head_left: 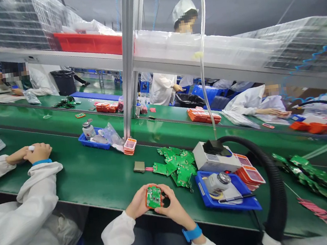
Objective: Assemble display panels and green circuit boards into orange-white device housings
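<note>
Between my two hands, just over the bench's front edge, is a green circuit board point(154, 197) seated in an orange frame. My left hand point(139, 201) grips its left side. Thumb and fingers of my right hand point(174, 206) close on its right side; a blue band circles that wrist. Beyond my hands lies a loose pile of bare green circuit boards point(180, 164). A small grey-brown block point(139, 166) with pink strips beside it sits left of the pile.
Right of the boards stand a blue tray point(230, 205) with a metal-capped bottle point(218, 182), a white box point(212, 158), stacked orange-and-white frames point(250, 175) and a black hose point(275, 192). A co-worker's arms point(39, 181) rest at left. A metal post point(128, 63) rises ahead.
</note>
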Motion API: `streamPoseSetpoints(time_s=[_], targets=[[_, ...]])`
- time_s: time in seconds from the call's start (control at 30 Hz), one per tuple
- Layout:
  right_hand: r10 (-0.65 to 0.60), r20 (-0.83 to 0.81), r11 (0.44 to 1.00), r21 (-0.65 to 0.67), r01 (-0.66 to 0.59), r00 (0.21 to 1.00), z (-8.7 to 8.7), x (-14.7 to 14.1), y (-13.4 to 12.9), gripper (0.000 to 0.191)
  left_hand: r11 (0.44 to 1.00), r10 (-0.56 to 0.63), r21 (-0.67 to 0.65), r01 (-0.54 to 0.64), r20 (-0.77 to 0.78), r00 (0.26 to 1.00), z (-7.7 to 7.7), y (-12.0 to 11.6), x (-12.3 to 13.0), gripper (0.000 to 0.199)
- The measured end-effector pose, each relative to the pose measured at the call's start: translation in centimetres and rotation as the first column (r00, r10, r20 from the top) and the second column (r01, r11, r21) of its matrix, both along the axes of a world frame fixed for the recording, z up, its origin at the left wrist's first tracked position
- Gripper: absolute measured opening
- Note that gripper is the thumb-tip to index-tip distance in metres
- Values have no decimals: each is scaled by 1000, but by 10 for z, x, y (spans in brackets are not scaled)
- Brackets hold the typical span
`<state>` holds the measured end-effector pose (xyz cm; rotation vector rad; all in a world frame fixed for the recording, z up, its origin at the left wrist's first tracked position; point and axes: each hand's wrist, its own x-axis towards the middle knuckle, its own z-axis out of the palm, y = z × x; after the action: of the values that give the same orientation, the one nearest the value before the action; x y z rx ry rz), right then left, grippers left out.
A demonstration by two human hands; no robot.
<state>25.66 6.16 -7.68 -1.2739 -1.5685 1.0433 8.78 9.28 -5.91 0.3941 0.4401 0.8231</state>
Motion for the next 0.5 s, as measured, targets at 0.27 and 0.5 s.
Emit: streamPoseSetpoints(time_s=[0.27,0.5], targets=[[-25,-20,999,43,26,999,-9,-2,-4,74,999,11,38,-9,-44,999,-2,-4,-2,21],[-56,-42,997,53,58,998,-10,2,1,50,996,-12,84,20,-96,995,-3,-5,-4,40]])
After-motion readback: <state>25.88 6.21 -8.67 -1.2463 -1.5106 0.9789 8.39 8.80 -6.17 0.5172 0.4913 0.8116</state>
